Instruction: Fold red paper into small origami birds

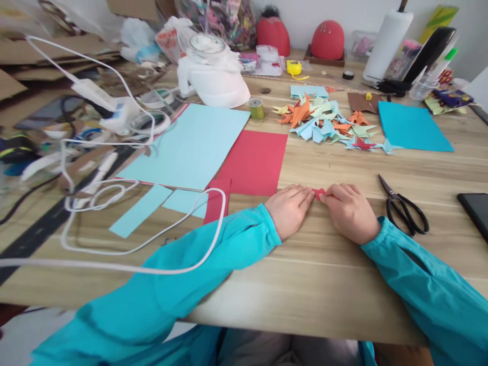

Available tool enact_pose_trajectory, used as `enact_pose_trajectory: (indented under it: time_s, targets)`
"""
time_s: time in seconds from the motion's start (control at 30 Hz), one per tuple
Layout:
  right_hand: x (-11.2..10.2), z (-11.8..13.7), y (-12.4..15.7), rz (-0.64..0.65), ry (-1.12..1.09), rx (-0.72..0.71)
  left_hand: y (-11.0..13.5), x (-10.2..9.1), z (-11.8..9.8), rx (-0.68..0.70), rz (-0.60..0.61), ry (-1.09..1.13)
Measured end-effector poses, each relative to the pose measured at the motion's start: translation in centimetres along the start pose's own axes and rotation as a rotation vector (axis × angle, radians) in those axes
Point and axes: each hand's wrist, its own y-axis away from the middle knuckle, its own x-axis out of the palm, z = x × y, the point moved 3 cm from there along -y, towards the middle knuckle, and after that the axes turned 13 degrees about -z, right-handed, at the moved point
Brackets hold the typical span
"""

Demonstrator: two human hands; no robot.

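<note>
A small folded piece of red paper (pixel 318 192) lies on the wooden table (pixel 324 284) between my two hands. The fingertips of my left hand (pixel 290 209) press on its left side, fingers held together. From the right, my right hand (pixel 348 210) pinches the same piece with curled fingers. Most of the paper is hidden under the fingers. Both arms wear turquoise sleeves. A red sheet (pixel 254 161) lies just beyond my left hand.
Black scissors (pixel 404 206) lie right of my right hand, a dark phone (pixel 476 211) at the right edge. A pile of folded paper shapes (pixel 328 124), a teal sheet (pixel 414 127), a large light-blue sheet (pixel 190 147) and white cables (pixel 125 239) lie beyond and left.
</note>
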Motion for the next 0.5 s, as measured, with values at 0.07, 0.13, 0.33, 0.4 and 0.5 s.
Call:
enact_pose_trajectory:
  time_s: [0.07, 0.13, 0.33, 0.4, 0.5]
  targets:
    - [-0.1, 0.2, 0.1, 0.032, 0.006, -0.003, -0.2, 0.0, -0.1, -0.021, 0.016, 0.014]
    - [-0.2, 0.4, 0.2, 0.065, 0.021, -0.003, -0.5, 0.0, -0.2, -0.046, 0.051, 0.032]
    - [-0.4, 0.6, 0.6, 0.097, 0.014, 0.067, -1.4, -0.1, -0.7, -0.120, 0.159, 0.045]
    - [-0.5, 0.7, 0.8, 0.090, 0.013, 0.092, -1.6, -0.1, -0.9, -0.140, 0.173, 0.015]
    - [-0.6, 1.1, 1.0, 0.086, 0.059, 0.098, -1.8, 0.0, -1.1, -0.136, 0.163, -0.006]
